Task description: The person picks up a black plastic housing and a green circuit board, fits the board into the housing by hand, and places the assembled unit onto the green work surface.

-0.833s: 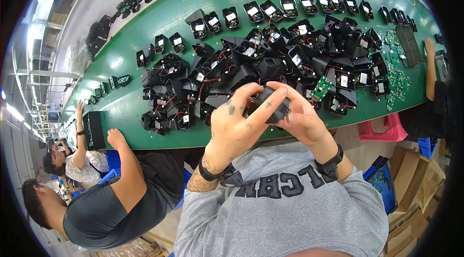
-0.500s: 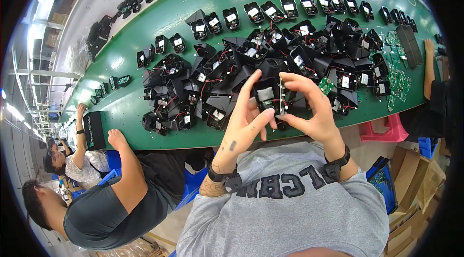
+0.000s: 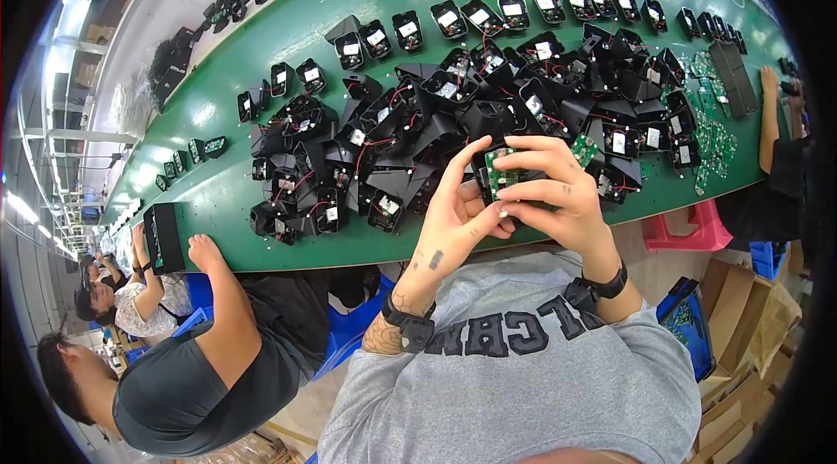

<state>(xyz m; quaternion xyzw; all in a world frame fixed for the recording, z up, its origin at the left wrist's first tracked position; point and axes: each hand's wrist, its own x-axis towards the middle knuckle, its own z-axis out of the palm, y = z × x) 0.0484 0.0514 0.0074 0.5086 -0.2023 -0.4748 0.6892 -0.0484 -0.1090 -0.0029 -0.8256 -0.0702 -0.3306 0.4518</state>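
Just off the table's near edge, my left hand (image 3: 455,218) is closed round a small black plastic housing (image 3: 479,169), mostly hidden by my fingers and the board. My right hand (image 3: 562,194) grips a green circuit board (image 3: 500,174) by its right side, fingers across its face and thumb low. The board stands tilted against the housing's open side; whether it sits inside I cannot tell. Beyond my hands lies a heap of black housings (image 3: 436,119) with red wires and white-labelled parts. Another green board (image 3: 585,148) rests on the heap behind my right hand.
The green table (image 3: 235,242) carries a row of open housings (image 3: 449,21) along its far side. Loose circuit boards (image 3: 715,146) lie at right beside dark trays (image 3: 734,80). A co-worker (image 3: 187,377) sits at left near a black box (image 3: 164,237). A pink stool (image 3: 689,233) stands at right.
The board has turned from edge-on to show its green face, and has come left against the housing. My right hand has closed in toward my left. The view has shifted slightly.
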